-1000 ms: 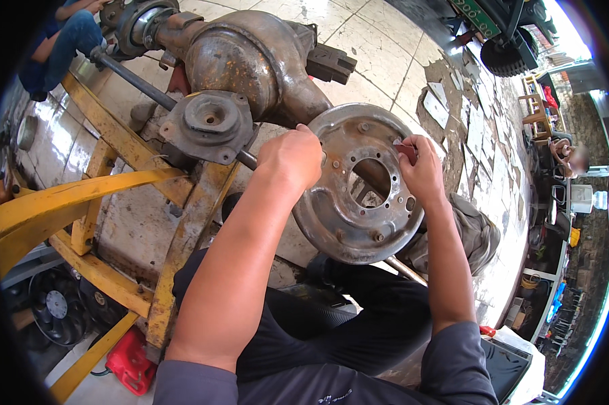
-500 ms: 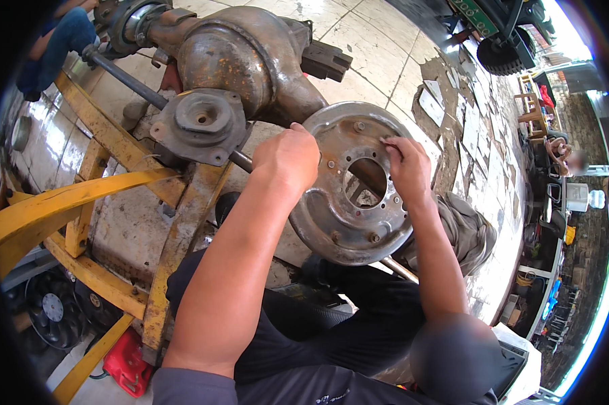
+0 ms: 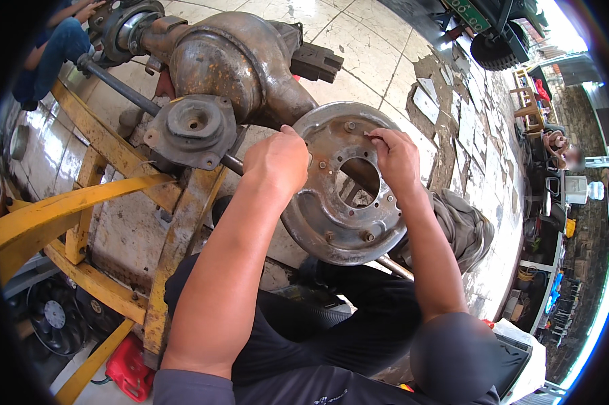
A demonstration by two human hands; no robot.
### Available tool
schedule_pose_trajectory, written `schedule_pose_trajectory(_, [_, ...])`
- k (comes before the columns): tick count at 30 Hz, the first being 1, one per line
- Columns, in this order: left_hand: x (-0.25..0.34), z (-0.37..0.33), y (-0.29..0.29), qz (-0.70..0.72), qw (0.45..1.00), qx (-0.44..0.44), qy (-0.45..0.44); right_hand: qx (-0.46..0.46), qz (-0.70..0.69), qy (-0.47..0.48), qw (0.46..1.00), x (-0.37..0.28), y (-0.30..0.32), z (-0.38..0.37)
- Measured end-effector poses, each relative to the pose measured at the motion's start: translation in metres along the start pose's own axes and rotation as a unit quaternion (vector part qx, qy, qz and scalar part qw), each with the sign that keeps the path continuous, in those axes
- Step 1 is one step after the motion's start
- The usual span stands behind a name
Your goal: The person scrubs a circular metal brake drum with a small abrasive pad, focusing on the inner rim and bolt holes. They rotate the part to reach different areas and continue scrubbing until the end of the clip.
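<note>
Gripped a round metal plate and worked at its face by hand

Curled the left hand [image 3: 277,160] almost into a fist at the left edge of the round metal plate [image 3: 326,181], apparently around the rim, with the fingertips out of sight. Pinched the right hand [image 3: 397,162], thumb to fingers, over the upper right of the face, on a dark-red scrap [image 3: 372,135] barely showing. Had the plate tilted between both hands, just beyond the lap; could not tell whether joined to anything behind.

Judged the step in hand, from the pinch, to be rubbing over the bare face. Seemed to call next for a steady left hold and light fingertip pressure around the raised bolts.

Counted two hands, one plate with one big central hole, and one scrap; could not count the small holes surely. Beyond these, noted one rusty axle casing [image 3: 216,71], one dark rod [image 3: 120,86], one square metal block [image 3: 200,142] and one yellow frame [image 3: 183,246]. Saw one crumpled cloth [image 3: 456,233] just right of the plate. Farther out, counted two black fans [image 3: 54,314], one red can [image 3: 130,370], at least one tyre [image 3: 492,52], and two other people, one at upper left [image 3: 69,44] and one far right [image 3: 556,145]
</note>
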State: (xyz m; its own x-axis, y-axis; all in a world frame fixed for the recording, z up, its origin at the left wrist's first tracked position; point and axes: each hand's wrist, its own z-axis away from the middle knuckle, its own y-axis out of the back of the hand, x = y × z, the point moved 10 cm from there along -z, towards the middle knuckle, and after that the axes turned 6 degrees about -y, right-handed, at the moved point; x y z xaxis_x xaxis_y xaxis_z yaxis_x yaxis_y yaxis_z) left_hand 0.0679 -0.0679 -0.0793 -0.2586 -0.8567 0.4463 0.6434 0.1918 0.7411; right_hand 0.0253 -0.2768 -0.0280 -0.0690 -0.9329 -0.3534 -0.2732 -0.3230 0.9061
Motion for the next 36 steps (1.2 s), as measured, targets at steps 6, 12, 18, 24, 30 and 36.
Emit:
schedule_pose_trajectory(6, [-0.002,0.0,0.0,-0.001,1.0,0.006,-0.006,0.011,-0.001,-0.029,1.0,0.025,0.001,0.014])
schedule_pose_trajectory(12, [0.0,0.0,0.0,0.003,1.0,0.003,0.003,0.024,-0.016,-0.008,1.0,0.001,-0.003,0.0])
schedule_pose_trajectory(18, [-0.003,0.001,-0.001,-0.001,1.0,0.017,-0.002,0.02,-0.004,-0.026,0.999,0.026,0.0,0.017])
schedule_pose_trajectory(24, [0.0,0.0,0.0,-0.007,1.0,-0.002,-0.002,0.038,-0.021,-0.002,0.999,0.004,-0.001,0.003])
schedule_pose_trajectory(30, [-0.004,-0.001,0.0,-0.007,0.999,0.035,-0.014,0.037,-0.017,-0.016,0.999,0.022,0.006,0.018])
schedule_pose_trajectory(36, [-0.002,0.001,0.002,-0.012,0.999,0.038,-0.013,0.026,-0.028,0.008,0.999,0.004,0.001,0.005])
